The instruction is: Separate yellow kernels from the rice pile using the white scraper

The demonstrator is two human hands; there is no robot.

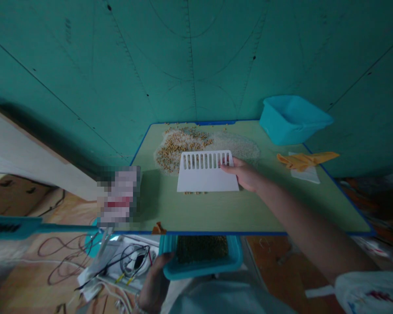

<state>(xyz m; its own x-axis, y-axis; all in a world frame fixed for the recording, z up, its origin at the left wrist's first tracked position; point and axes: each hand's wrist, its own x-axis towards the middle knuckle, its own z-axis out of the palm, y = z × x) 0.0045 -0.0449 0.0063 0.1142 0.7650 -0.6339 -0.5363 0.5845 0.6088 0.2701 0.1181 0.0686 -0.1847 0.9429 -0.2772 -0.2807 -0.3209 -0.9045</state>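
Observation:
My right hand point(244, 173) grips the right side of a white slotted scraper point(208, 179), thumb on its front by the slots. The scraper stands tilted over the table point(216, 213). Behind it spreads a pile of yellow beans point(177, 146) mixed with white grains, and a patch of white grains point(239, 146) lies to its right. A few beans show just under the scraper's lower edge. Below the table's front edge, my left hand point(159, 277) holds a blue tub point(203, 272) by its left side. Dark green, small-grained contents lie in the tub.
A larger blue bin point(290, 124) stands at the table's back right corner. An orange cloth point(304, 161) lies over a white sheet near the right edge. At the left edge is a blurred-out box point(119, 196). Cables and a fan-like device point(137, 261) lie below left.

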